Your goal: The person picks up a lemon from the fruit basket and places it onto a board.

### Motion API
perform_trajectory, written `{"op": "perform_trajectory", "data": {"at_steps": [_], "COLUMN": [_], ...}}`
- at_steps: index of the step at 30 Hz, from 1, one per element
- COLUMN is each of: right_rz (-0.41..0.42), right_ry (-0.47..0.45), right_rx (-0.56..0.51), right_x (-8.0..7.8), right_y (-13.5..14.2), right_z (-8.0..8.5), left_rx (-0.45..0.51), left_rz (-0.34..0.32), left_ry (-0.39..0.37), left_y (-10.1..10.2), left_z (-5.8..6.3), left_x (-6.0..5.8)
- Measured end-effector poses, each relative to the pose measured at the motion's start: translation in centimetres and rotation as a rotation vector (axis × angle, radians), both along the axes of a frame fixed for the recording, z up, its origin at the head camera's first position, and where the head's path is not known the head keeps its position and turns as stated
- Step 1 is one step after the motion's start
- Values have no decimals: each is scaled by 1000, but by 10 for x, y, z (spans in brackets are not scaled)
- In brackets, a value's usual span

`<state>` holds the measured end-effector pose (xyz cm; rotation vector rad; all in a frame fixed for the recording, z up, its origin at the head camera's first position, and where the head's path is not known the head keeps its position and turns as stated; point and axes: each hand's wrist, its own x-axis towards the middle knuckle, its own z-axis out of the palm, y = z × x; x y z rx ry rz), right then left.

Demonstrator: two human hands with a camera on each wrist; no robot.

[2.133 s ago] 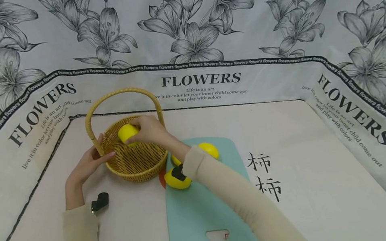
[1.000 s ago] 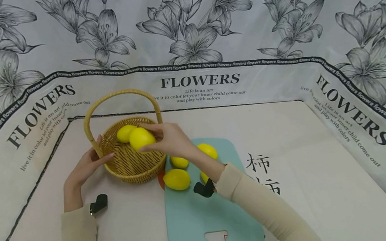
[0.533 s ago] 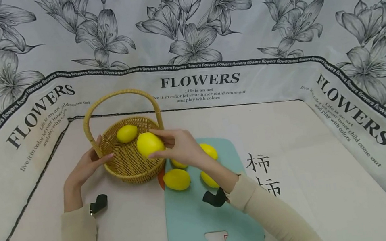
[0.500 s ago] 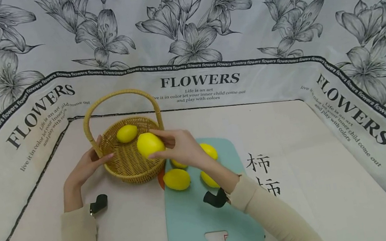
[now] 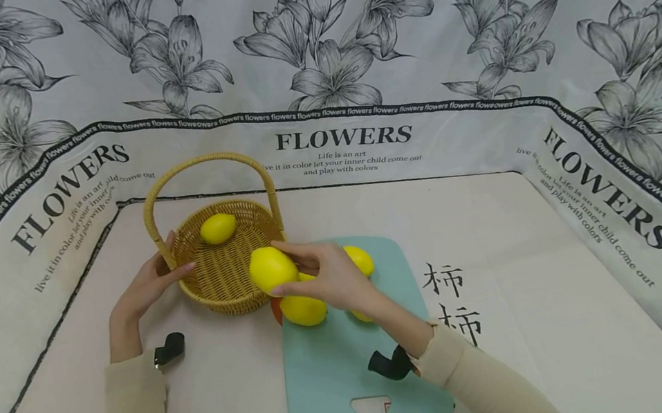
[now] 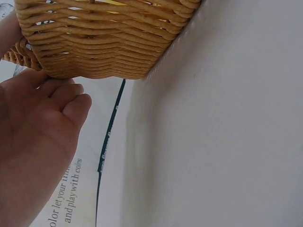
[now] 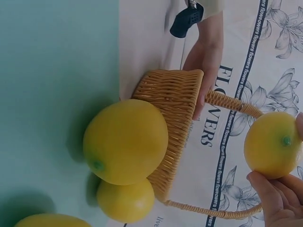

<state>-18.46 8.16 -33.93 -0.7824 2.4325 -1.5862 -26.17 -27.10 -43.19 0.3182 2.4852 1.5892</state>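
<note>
My left hand (image 5: 152,279) grips the left rim of a wicker basket (image 5: 237,306), thumb over the rim and fingers on the outer wall. In the left wrist view the fingers (image 6: 75,106) curl against the weave. A yellow lemon (image 5: 272,270) is pinched between the thumb and fingers of my right hand (image 5: 337,279), raised over the gap between basket and board. One lemon (image 5: 218,228) lies inside the basket at the back left. On the light blue cutting board (image 5: 340,373) sit several more lemons, including one at its left edge (image 5: 303,310); my right hand partly covers some.
The basket's tall arched handle (image 5: 205,158) rises above the rim. A small orange-red shape (image 5: 277,311) peeks out at the board's left edge. Black characters (image 5: 461,322) are printed on the white tablecloth (image 5: 555,288). Flower-printed cloth (image 5: 331,67) hangs behind.
My right hand has brought a lemon out of the basket, moving right and toward me over the board's left edge. The left hand has stayed on the basket rim.
</note>
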Motion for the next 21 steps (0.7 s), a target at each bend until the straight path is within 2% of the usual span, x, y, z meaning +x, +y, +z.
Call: {"op": "perform_trajectory", "data": {"at_steps": [21], "right_rz": [0], "right_ry": [-2], "right_rx": [-30], "right_x": [29], "right_y": [21], "right_z": [-22], "left_rx": [-10], "left_rz": [2], "left_ry": [-5], "left_y": [-1], "left_z": [-1], "left_x": [-2]}}
